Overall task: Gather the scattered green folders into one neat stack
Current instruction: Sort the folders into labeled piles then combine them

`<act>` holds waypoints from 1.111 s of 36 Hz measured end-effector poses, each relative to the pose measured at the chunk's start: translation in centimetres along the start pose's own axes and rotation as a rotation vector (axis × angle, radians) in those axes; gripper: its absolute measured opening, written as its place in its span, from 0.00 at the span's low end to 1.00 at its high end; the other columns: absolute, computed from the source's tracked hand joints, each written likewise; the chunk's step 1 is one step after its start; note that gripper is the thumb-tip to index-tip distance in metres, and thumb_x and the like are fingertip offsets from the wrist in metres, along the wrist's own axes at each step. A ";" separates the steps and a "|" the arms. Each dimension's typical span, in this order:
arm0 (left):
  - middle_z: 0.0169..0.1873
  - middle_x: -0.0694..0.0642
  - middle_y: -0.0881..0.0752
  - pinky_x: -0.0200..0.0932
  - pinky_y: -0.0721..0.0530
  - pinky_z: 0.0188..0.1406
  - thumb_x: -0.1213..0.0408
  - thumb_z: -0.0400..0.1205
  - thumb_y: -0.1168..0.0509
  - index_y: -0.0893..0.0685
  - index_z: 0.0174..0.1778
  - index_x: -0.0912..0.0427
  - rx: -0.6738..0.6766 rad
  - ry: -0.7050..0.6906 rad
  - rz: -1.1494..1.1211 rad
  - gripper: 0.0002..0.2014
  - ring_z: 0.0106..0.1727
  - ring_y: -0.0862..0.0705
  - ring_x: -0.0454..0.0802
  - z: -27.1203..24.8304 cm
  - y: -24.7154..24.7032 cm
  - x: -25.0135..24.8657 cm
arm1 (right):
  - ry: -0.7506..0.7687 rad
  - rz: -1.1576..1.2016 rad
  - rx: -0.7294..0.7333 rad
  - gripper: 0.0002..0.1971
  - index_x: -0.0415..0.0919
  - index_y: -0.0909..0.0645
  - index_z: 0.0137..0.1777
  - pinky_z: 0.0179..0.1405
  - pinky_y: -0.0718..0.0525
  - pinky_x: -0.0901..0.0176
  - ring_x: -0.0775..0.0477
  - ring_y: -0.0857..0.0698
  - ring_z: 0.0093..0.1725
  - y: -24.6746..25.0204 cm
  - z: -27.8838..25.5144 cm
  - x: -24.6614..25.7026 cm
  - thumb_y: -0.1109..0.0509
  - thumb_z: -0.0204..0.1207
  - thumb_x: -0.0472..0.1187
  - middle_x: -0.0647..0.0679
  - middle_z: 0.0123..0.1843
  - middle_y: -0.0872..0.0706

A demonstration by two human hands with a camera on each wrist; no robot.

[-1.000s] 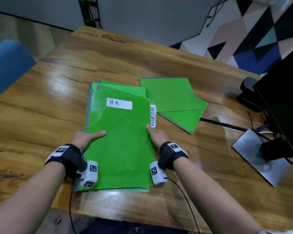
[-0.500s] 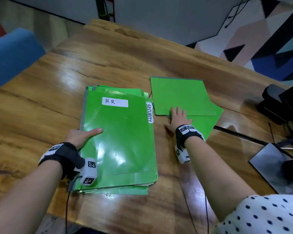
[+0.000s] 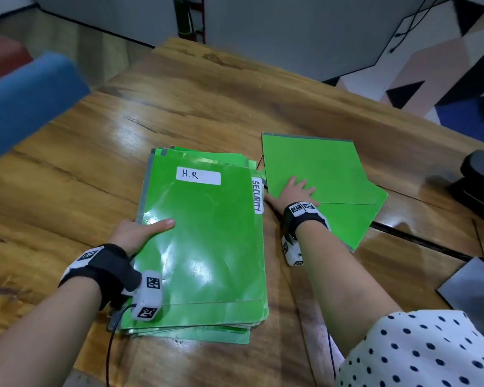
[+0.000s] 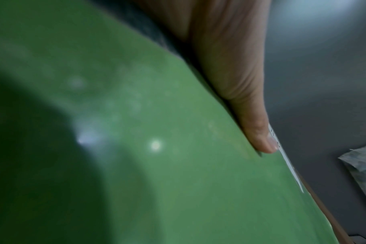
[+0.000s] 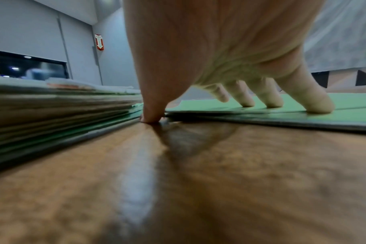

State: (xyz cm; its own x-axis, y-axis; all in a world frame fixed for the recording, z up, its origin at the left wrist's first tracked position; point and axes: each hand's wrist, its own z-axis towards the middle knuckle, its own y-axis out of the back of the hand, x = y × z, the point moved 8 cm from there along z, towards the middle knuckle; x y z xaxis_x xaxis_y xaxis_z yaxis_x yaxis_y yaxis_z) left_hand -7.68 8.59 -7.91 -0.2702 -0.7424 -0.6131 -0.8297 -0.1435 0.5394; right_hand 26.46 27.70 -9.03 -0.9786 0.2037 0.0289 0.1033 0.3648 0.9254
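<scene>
So the right hand (image 3: 294,191) has left the stack (image 3: 204,247) and now lies spread on the 2 loose folders (image 3: 319,169) beside it, thumb at their edge, w/ left hand (image 3: 136,236) gripping the stack's side, prob abt to drag them over.

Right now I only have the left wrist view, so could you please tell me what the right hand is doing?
Observer: The right hand lies with fingers spread on the top loose folder, right of the stack.
Operator: Is its thumb on that folder too?
Observer: No; the right wrist view shows the thumb tip touching the table at the folder's edge.
Operator: How many folders remain loose?
Observer: Two, overlapping; the second loose folder lies under the first.
</scene>
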 end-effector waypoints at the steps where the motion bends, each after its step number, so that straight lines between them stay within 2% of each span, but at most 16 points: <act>1: 0.68 0.69 0.24 0.50 0.28 0.55 0.45 0.67 0.23 0.33 0.74 0.75 -0.001 0.004 0.001 0.49 0.62 0.24 0.63 -0.1 0.0 0.0 | -0.009 -0.002 0.004 0.54 0.41 0.54 0.84 0.70 0.36 0.21 0.26 0.47 0.81 0.0 0.1 0.0 0.43 0.68 0.76 0.36 0.85 0.51; 4: 0.71 0.69 0.26 0.52 0.27 0.60 0.45 0.67 0.23 0.34 0.75 0.74 -0.004 0.013 0.004 0.49 0.68 0.25 0.65 -0.2 0.1 -0.1 | -0.023 -0.020 0.026 0.45 0.38 0.51 0.83 0.69 0.32 0.24 0.24 0.45 0.80 0.3 0.0 -0.2 0.44 0.76 0.68 0.31 0.83 0.49; 7: 0.72 0.69 0.27 0.54 0.27 0.63 0.44 0.67 0.23 0.35 0.76 0.74 -0.006 0.012 0.007 0.51 0.70 0.26 0.65 -0.4 0.1 -0.2 | 0.001 -0.068 0.050 0.33 0.34 0.51 0.83 0.72 0.33 0.27 0.22 0.43 0.79 -0.1 -0.3 -0.4 0.48 0.83 0.51 0.26 0.82 0.48; 9: 0.73 0.69 0.28 0.54 0.27 0.64 0.44 0.67 0.24 0.35 0.76 0.73 0.000 0.014 0.008 0.50 0.70 0.27 0.66 -0.5 0.1 -0.2 | 0.035 -0.088 0.007 0.28 0.31 0.47 0.81 0.71 0.31 0.27 0.22 0.38 0.77 -0.3 -0.3 -0.7 0.50 0.83 0.39 0.23 0.79 0.42; 10: 0.73 0.69 0.28 0.55 0.27 0.65 0.44 0.67 0.24 0.35 0.76 0.73 0.006 0.017 0.006 0.50 0.71 0.27 0.66 -0.6 0.1 -0.2 | 0.060 -0.091 -0.018 0.25 0.29 0.40 0.78 0.68 0.27 0.28 0.24 0.33 0.75 -0.1 -0.6 -0.8 0.51 0.81 0.35 0.24 0.76 0.34; 12: 0.73 0.69 0.28 0.56 0.27 0.66 0.43 0.67 0.24 0.35 0.76 0.73 0.016 0.016 0.000 0.50 0.71 0.27 0.66 -0.8 0.1 -0.3 | 0.124 -0.101 -0.042 0.16 0.29 0.23 0.61 0.60 0.18 0.40 0.33 0.19 0.61 1.2 -1.7 -0.9 0.47 0.80 0.31 0.31 0.63 0.18; 14: 0.73 0.69 0.28 0.56 0.26 0.65 0.43 0.67 0.24 0.34 0.76 0.73 0.020 0.015 0.002 0.49 0.70 0.26 0.66 -0.9 0.1 -0.4 | 0.132 -0.106 -0.092 0.12 0.34 0.18 0.51 0.47 0.16 0.51 0.38 0.15 0.48 3.5 -2.9 -1.6 0.43 0.79 0.30 0.37 0.54 0.13; 16: 0.70 0.70 0.25 0.52 0.26 0.58 0.44 0.68 0.24 0.30 0.72 0.74 0.011 0.014 0.011 0.46 0.63 0.23 0.63 -1.0 0.1 -0.5 | 0.116 -0.082 -0.212 0.12 0.36 0.18 0.54 0.45 0.19 0.52 0.37 0.14 0.50 6.7 -4.0 -2.8 0.41 0.77 0.30 0.37 0.53 0.13; 18: 0.65 0.69 0.22 0.49 0.28 0.53 0.46 0.69 0.24 0.26 0.68 0.74 0.009 0.018 0.011 0.41 0.56 0.23 0.60 -1.1 0.1 -0.5 | 0.116 -0.007 -0.388 0.13 0.38 0.20 0.57 0.49 0.20 0.50 0.35 0.14 0.54 10.0 -5.3 -3.8 0.39 0.75 0.29 0.36 0.53 0.13; 21: 0.56 0.66 0.22 0.49 0.28 0.53 0.47 0.69 0.24 0.22 0.58 0.73 0.036 0.025 0.009 0.34 0.56 0.23 0.61 -1.4 -0.1 -0.6 | 0.164 0.072 -0.695 0.15 0.40 0.21 0.56 0.58 0.29 0.45 0.37 0.17 0.56 15.4 -7.8 -4.9 0.39 0.72 0.29 0.40 0.53 0.14; 23: 0.66 0.69 0.23 0.52 0.26 0.59 0.47 0.69 0.24 0.26 0.67 0.73 0.033 0.037 0.008 0.40 0.64 0.23 0.65 -1.8 0.0 -0.7 | 0.234 0.093 -0.862 0.17 0.42 0.22 0.56 0.59 0.33 0.45 0.40 0.19 0.55 18.5 -9.7 -5.1 0.39 0.70 0.28 0.43 0.54 0.16; 25: 0.71 0.70 0.25 0.55 0.26 0.63 0.46 0.68 0.24 0.30 0.73 0.73 0.021 0.045 -0.003 0.45 0.68 0.25 0.67 -1.9 0.2 -0.8 | 0.316 0.115 -0.951 0.20 0.40 0.22 0.57 0.59 0.33 0.47 0.41 0.19 0.53 20.8 -11.2 -4.9 0.39 0.66 0.25 0.43 0.54 0.18; 31: 0.71 0.70 0.25 0.57 0.24 0.59 0.42 0.64 0.23 0.31 0.74 0.70 0.058 0.082 -0.013 0.49 0.67 0.24 0.68 -2.7 0.3 -0.9 | 0.466 0.042 -0.933 0.22 0.35 0.25 0.65 0.55 0.29 0.45 0.37 0.21 0.57 25.8 -13.2 -3.4 0.39 0.69 0.24 0.38 0.60 0.20; 35: 0.72 0.70 0.27 0.60 0.25 0.64 0.42 0.65 0.24 0.32 0.76 0.70 0.067 0.076 -0.003 0.50 0.69 0.25 0.68 -2.9 0.2 -1.0 | 0.575 0.074 -0.863 0.15 0.32 0.26 0.62 0.41 0.25 0.46 0.33 0.19 0.49 26.4 -13.3 -2.0 0.40 0.75 0.26 0.35 0.55 0.19; 37: 0.73 0.70 0.27 0.60 0.26 0.65 0.42 0.66 0.25 0.33 0.76 0.70 0.072 0.067 0.007 0.49 0.69 0.26 0.68 -2.9 0.2 -1.0 | 0.560 0.111 -0.794 0.13 0.33 0.29 0.63 0.37 0.27 0.49 0.33 0.18 0.47 25.8 -12.9 -1.5 0.42 0.79 0.30 0.35 0.53 0.18; 40: 0.73 0.69 0.28 0.60 0.27 0.66 0.41 0.67 0.25 0.33 0.76 0.69 0.071 0.063 0.008 0.49 0.70 0.26 0.68 -2.8 0.2 -0.9 | 0.455 0.069 -0.684 0.19 0.37 0.33 0.67 0.36 0.25 0.50 0.33 0.16 0.47 24.4 -11.6 -1.4 0.38 0.77 0.31 0.37 0.53 0.16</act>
State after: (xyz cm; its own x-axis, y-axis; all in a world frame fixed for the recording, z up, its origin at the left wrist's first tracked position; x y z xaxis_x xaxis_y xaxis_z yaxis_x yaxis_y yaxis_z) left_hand -6.22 7.44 -5.66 -0.2480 -0.7832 -0.5703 -0.8608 -0.0919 0.5006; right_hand 28.28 25.78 17.89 -0.9656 -0.2363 0.1086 0.1785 -0.2988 0.9375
